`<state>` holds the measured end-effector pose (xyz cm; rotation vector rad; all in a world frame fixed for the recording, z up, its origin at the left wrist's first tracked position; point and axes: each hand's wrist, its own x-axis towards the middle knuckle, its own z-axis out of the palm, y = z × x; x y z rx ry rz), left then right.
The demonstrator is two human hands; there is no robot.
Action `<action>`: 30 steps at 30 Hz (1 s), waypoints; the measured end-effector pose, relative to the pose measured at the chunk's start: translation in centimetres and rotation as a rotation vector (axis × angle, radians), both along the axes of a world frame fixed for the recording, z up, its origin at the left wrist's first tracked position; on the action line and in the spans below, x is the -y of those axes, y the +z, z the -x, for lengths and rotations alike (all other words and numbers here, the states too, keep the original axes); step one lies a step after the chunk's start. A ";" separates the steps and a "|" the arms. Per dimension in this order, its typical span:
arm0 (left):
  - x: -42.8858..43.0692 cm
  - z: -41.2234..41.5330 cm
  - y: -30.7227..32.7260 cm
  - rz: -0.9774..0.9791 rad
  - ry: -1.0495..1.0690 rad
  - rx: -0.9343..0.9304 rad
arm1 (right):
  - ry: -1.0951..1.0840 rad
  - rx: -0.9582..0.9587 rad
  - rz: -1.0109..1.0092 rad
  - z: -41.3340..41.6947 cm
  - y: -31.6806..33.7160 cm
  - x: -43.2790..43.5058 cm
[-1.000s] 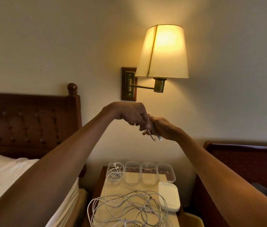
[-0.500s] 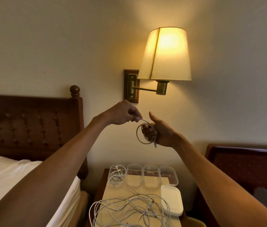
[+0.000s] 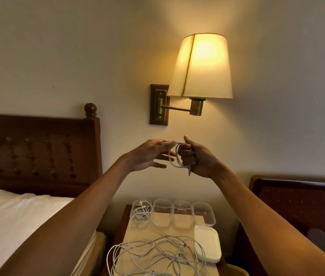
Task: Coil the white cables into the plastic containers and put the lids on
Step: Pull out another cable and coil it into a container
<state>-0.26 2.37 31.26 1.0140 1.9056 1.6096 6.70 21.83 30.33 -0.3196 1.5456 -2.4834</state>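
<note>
Head view: the right hand (image 3: 196, 157) is raised in open air in front of the cream wall, fist curled round a small coiled white cable (image 3: 172, 158) whose plug hangs below the fingers. The left hand (image 3: 146, 155) is just beside it, fingers straight and spread, fingertips touching the coil's free end. A lit brass wall lamp with a cream shade (image 3: 201, 66) hangs above the hands, well apart from them.

Far below, a narrow cream-topped counter (image 3: 173, 233) is hemmed in by a white-sheeted bed (image 3: 18, 220) with a dark wooden tufted headboard (image 3: 38, 152) on the left and a second dark red headboard (image 3: 297, 198) on the right. Four clear plastic containers (image 3: 182, 213) line its back edge against the wall; the leftmost one holds a coil. A stack of white rectangular lids (image 3: 207, 244) sits at the right edge. A loose tangle of white cables (image 3: 153, 253) covers the front and spills over the left edge.
</note>
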 end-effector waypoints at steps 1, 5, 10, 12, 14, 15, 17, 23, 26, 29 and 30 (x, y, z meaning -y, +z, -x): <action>-0.1 -0.1 -0.4 -0.005 -0.021 -0.013 | 0.000 -0.001 0.000 -0.1 0.1 0.0; -1.1 -0.5 -1.3 -0.081 -0.006 0.045 | 0.059 0.002 0.054 -0.1 -0.1 0.1; -1.3 -0.6 -1.9 -0.184 -0.050 0.209 | 0.091 -0.039 0.061 -0.6 0.1 0.3; -1.4 -0.4 -2.5 -0.221 -0.048 0.268 | 0.110 -0.035 0.088 -0.5 0.1 0.3; -1.6 -0.5 -2.8 -0.206 -0.023 0.229 | 0.123 -0.035 0.073 -0.3 -0.1 0.1; -1.6 -0.4 -2.8 -0.186 0.008 0.155 | 0.114 -0.035 0.047 -0.3 -0.2 0.0; -1.5 -0.2 -2.2 -0.171 0.077 -0.029 | 0.090 -0.031 -0.007 -0.2 -0.3 -0.2; -1.0 0.4 -0.2 -0.186 0.259 -0.406 | 0.021 0.024 -0.091 -0.3 -0.4 -0.1; -0.9 0.3 0.7 -0.013 0.286 -0.705 | 0.008 0.048 -0.148 -0.3 -0.5 0.2; -1.2 0.6 1.7 0.093 0.326 -1.012 | 0.023 0.101 -0.193 -0.5 -0.8 0.6; -1.3 0.7 1.9 0.108 0.353 -1.106 | 0.032 0.111 -0.184 -0.4 -0.9 0.7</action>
